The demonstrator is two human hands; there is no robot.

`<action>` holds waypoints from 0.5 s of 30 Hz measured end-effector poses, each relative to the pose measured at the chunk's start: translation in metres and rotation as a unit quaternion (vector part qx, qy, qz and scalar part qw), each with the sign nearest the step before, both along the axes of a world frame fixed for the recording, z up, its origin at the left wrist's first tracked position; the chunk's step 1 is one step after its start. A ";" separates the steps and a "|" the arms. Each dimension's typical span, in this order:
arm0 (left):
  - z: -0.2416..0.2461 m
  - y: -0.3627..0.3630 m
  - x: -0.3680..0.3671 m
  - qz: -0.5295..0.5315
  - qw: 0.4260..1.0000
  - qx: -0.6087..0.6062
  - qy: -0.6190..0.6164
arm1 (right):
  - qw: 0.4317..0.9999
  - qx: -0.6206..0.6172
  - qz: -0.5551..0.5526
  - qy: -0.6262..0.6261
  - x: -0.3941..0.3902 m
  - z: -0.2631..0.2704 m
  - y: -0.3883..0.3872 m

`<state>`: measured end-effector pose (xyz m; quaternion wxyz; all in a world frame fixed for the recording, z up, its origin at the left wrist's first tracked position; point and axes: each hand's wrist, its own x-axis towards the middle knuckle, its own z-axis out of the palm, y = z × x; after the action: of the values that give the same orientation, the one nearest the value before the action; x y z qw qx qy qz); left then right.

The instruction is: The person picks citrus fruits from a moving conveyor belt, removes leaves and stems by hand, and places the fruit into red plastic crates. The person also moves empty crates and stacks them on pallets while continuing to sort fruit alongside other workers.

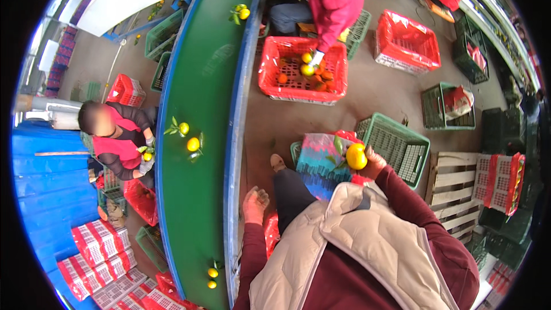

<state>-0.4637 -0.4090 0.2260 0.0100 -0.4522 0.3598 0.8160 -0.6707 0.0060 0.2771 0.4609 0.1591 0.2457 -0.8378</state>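
My right hand (pixel 373 162) holds an orange-yellow citrus fruit (pixel 356 156) with stem and green leaves, above a seat or box covered with a patterned cloth (pixel 323 168). My left hand (pixel 255 203) is by the near edge of the conveyor, fingers curled, with no fruit seen in it. Several leafy citrus fruits lie on the green conveyor belt (pixel 202 206), one (pixel 193 144) near the middle and another (pixel 212 272) at the bottom. A co-worker's gloved hand (pixel 317 57) reaches to fruit in a red-lined crate (pixel 303 92) ahead of me.
The conveyor's blue rail (pixel 234 137) runs along my left. To my right are a green plastic crate (pixel 387 137), a wooden pallet (pixel 456 193) and a red-lined crate (pixel 407 43). Across the belt a co-worker (pixel 125 142) holds a leafy fruit. Stacked crates (pixel 101 262) stand at lower left.
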 end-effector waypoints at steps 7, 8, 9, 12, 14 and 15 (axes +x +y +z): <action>0.027 -0.090 0.011 0.013 0.987 -0.013 -0.157 | 0.997 0.048 0.062 -0.014 -0.045 0.058 -0.178; 0.028 -0.101 0.015 0.015 0.987 -0.008 -0.158 | 0.999 0.043 0.020 -0.003 -0.053 0.060 -0.183; 0.031 -0.109 0.014 0.008 0.988 0.001 -0.157 | 0.999 0.044 -0.030 0.009 -0.061 0.062 -0.179; 0.035 -0.129 0.010 -0.009 0.988 0.017 -0.156 | 0.970 0.104 -0.218 -0.026 -0.092 0.029 -0.128; 0.034 -0.142 -0.003 -0.051 0.985 0.018 -0.162 | 0.909 0.210 -0.355 -0.055 -0.086 -0.010 -0.077; 0.032 -0.152 -0.005 -0.068 0.985 0.020 -0.160 | 0.882 0.247 -0.395 -0.073 -0.077 -0.021 -0.056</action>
<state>-0.4691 -0.5612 0.2582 0.1319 -0.5510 0.3676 0.7375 -0.7474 -0.0502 0.2558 0.0538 0.4122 0.3267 -0.8488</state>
